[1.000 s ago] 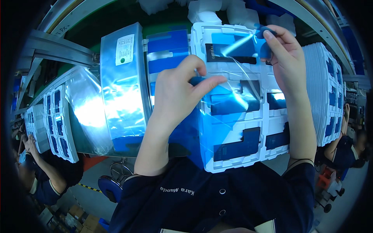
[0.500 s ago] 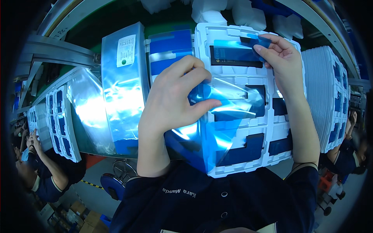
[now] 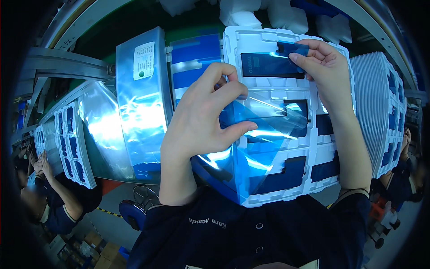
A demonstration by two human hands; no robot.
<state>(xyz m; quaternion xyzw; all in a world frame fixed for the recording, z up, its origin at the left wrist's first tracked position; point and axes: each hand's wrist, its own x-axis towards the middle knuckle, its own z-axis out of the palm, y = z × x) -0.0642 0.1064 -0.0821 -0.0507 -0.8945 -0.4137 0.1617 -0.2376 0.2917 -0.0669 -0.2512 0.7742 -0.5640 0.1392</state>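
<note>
A white moulded tray (image 3: 309,142) holds several flat dark battery-like packs in its compartments. At its far left compartment lies one black pack (image 3: 264,65), partly under a translucent blue film strip (image 3: 293,48). My right hand (image 3: 323,65) pinches the strip's right end between thumb and fingers, just above the pack. My left hand (image 3: 204,114) hangs over the tray's left edge, fingers curled and thumb stretched out. From it a large clear, blue-tinted plastic sheet (image 3: 262,154) drapes across the nearer compartments; its grip point is hidden behind the fingers.
Left of the tray are blue film sheets (image 3: 195,48) and a thick clear-wrapped stack (image 3: 143,101) with a white label. A tall stack of white trays (image 3: 374,112) stands at the right. White wrapped bundles (image 3: 286,18) lie behind. Other people (image 3: 58,193) work at both sides.
The blue strip over the far pack has come down, and its left part now lies flatter on the pack. My right hand has barely shifted; my left hand keeps the clear sheet.
</note>
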